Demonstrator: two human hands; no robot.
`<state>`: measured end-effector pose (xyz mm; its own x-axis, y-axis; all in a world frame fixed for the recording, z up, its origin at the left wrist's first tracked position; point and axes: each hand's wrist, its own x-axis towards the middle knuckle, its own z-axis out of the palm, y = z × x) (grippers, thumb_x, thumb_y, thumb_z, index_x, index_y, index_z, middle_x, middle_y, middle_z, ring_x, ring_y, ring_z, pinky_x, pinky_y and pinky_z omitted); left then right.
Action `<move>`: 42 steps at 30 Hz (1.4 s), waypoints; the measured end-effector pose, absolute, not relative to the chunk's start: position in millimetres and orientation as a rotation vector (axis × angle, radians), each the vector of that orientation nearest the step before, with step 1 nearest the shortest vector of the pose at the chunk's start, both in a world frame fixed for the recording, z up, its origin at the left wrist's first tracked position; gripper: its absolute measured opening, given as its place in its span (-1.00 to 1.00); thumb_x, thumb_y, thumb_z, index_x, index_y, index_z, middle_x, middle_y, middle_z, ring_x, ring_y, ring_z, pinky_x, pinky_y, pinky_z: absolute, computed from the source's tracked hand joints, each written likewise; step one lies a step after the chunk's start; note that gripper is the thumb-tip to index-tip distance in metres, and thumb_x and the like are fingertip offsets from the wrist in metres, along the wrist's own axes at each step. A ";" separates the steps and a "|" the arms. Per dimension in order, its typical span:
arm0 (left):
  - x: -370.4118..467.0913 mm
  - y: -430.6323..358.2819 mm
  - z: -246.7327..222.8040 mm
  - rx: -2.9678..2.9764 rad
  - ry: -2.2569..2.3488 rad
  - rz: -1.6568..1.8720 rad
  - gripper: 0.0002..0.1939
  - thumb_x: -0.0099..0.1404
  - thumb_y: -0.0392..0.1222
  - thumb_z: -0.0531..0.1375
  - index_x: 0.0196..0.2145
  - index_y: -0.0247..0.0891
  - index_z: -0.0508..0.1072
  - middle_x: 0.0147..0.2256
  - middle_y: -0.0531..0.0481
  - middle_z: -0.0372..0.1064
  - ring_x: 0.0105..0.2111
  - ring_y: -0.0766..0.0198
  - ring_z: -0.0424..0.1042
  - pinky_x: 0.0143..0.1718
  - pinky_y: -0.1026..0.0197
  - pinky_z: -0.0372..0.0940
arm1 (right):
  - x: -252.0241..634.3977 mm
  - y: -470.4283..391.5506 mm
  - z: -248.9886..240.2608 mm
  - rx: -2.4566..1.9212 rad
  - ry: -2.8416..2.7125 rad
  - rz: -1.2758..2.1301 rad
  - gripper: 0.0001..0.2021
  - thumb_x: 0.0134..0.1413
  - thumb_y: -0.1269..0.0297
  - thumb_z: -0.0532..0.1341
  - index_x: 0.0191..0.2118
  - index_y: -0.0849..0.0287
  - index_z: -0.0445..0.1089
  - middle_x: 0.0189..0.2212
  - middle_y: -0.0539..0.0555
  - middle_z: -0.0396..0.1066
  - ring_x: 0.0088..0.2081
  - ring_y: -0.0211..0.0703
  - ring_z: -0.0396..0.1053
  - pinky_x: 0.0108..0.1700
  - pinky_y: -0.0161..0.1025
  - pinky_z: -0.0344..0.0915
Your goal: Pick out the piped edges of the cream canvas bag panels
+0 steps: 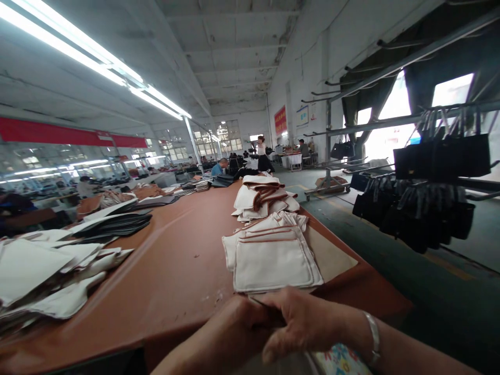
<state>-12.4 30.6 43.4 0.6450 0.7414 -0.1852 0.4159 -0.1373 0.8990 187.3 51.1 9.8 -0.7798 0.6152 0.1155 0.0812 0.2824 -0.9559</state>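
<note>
My left hand (pixel 244 320) and my right hand (pixel 295 317) meet at the table's near edge, fingers curled in toward each other. A thin dark edge (pixel 258 302) shows between them; what it belongs to is hidden by my fingers. My left hand is closed, its fingertips out of sight. The right hand is also closed, thumb pointing down, with a silvery bracelet (pixel 373 336) at the wrist. Just beyond lies a stack of cream fabric panels (pixel 273 263) with rounded corners and brown edging. Behind it sits a second pile of cream and brown pieces (pixel 260 195).
Brown sheet material (pixel 175 260) covers the table. Cream pieces (pixel 35 265) and dark sheets (pixel 117 226) lie at left. Black bags (pixel 441 156) hang from a metal rack (pixel 328 125) at right, across the aisle. Several people work farther back, one person (pixel 261 153) standing.
</note>
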 end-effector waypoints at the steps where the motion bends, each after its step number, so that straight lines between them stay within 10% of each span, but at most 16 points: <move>1: -20.0 32.9 41.3 1.788 0.956 0.302 -0.50 0.21 0.25 0.27 -0.52 -0.28 0.43 -0.53 0.10 0.12 -0.48 0.33 0.04 -0.47 0.27 0.00 | 184.7 52.0 4.5 -0.643 -2.136 1.537 -0.64 -0.26 0.19 0.53 -0.37 0.26 0.46 -0.52 -0.14 0.26 -0.48 -0.36 0.14 -0.49 -0.45 0.07; 9: -116.4 36.4 24.7 1.464 1.119 0.078 -0.38 -0.22 0.27 0.50 -0.46 -0.31 0.43 -0.54 0.14 0.23 -0.54 0.41 0.09 -0.56 0.34 -0.08 | 232.8 76.0 -52.3 -0.882 -1.773 1.703 -0.61 -0.15 0.02 0.41 -0.40 0.18 0.28 -0.57 -0.13 0.22 -0.57 -0.34 0.14 -0.52 -0.38 0.09; 15: -79.3 31.5 30.3 1.383 1.008 0.197 -0.35 -0.28 0.13 0.56 -0.29 -0.29 0.53 -0.42 0.05 0.43 -0.46 0.31 0.29 -0.42 0.31 0.15 | 226.7 81.7 -44.9 -0.985 -1.898 1.419 -0.84 -0.32 0.52 0.25 -0.47 0.21 0.39 -0.46 -0.03 0.34 -0.33 -0.18 0.29 -0.24 -0.31 0.24; 21: -20.9 25.5 33.4 1.613 0.857 0.312 -0.46 -0.11 0.18 0.50 -0.38 -0.33 0.55 -0.40 0.06 0.31 -0.40 0.31 0.15 -0.44 0.31 0.05 | 185.4 36.7 3.0 -0.701 -1.774 1.678 -0.60 -0.19 0.51 0.17 -0.11 0.23 0.42 -0.27 0.03 0.46 -0.25 -0.15 0.40 -0.19 -0.29 0.30; 30: -27.3 25.1 4.2 1.358 0.964 0.367 -0.50 -0.18 -0.01 0.56 -0.40 -0.35 0.48 -0.53 0.12 0.24 -0.50 0.39 0.05 -0.52 0.30 -0.11 | 186.6 20.6 -35.8 -0.804 -1.604 1.699 -0.86 -0.10 0.30 0.30 -0.43 0.23 0.35 -0.52 -0.08 0.24 -0.48 -0.32 0.09 -0.46 -0.38 0.06; 42: -19.7 29.1 3.2 1.348 0.933 0.327 -0.52 0.01 0.16 0.44 -0.45 -0.34 0.44 -0.59 0.13 0.17 -0.59 0.42 0.02 -0.55 0.28 -0.11 | 197.7 19.8 -38.0 -0.851 -1.944 1.239 -0.83 0.03 0.20 0.24 -0.38 0.19 0.31 -0.50 -0.05 0.29 -0.47 -0.26 0.18 -0.44 -0.35 0.11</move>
